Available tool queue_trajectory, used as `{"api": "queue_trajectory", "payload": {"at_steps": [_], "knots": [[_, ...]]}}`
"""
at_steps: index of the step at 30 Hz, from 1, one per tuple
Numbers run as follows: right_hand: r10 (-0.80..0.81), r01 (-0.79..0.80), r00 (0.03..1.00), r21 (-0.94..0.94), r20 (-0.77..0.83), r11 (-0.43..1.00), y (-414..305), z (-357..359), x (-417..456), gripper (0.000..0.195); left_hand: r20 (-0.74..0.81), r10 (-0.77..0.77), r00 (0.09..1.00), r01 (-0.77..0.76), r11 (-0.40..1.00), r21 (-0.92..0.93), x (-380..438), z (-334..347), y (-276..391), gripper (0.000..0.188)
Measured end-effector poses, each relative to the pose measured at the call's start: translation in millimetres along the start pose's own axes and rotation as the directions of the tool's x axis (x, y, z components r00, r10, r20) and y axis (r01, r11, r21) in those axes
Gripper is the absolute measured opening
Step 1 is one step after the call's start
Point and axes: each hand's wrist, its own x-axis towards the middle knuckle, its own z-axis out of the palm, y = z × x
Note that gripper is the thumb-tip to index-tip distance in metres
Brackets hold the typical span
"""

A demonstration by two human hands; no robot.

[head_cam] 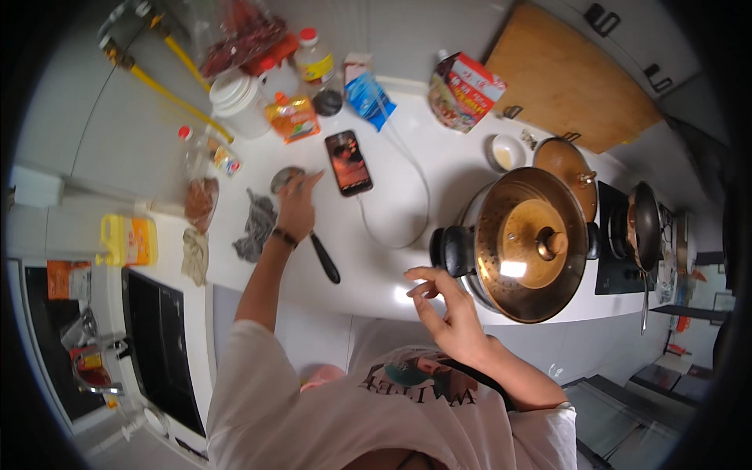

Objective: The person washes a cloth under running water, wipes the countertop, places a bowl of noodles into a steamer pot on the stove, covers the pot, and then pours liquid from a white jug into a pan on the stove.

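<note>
My left hand (296,202), slightly blurred, is over the shaft of a ladle (325,257) with a black handle and a round metal bowl. Its fingers look spread, with no clear grip on the ladle; whether they touch it is hidden. My right hand (455,317) hovers by the counter's front edge, near the pot's black side handle, fingers loosely bent and apart, nothing in it. A steamer pot (493,282) has a glass lid (531,235) on top. A phone (349,163) with a lit screen and white cable lies beyond my left hand.
Grey crumpled cloth or plastic (257,226) lies left of the ladle. Behind stand a white tub (238,103), bottles and an orange pouch (292,117). A small bowl (505,153), a second lid (567,170) and a wooden board (570,76) are behind the pot; a frying pan (646,226) is right.
</note>
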Motion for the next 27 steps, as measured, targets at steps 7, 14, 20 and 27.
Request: {"api": "queue_trajectory", "payload": {"at_steps": [7, 14, 20, 27], "knots": [[0.097, -0.097, 0.995, -0.009, -0.038, 0.995, -1, 1, -7, 0.031, 0.151, 0.122, 0.981, -0.121, 0.993, -0.015, 34, 18, -18, 0.058], [0.115, -0.118, 0.99, -0.025, -0.081, 0.993, 5, -5, -12, 0.03, 0.107, 0.071, 0.992, -0.07, 0.997, -0.017, 30, 27, -13, 0.057], [0.072, -0.075, 0.994, -0.037, -0.085, 0.997, 3, -7, -11, 0.027, -0.097, -0.302, 0.948, 0.31, 0.946, 0.092, 3, 19, -24, 0.06], [0.077, -0.077, 0.997, 0.003, -0.003, 0.997, 2, 1, -11, 0.027, -0.066, -0.711, 0.7, 0.672, 0.623, 0.401, -84, -19, -31, 0.042]]}}
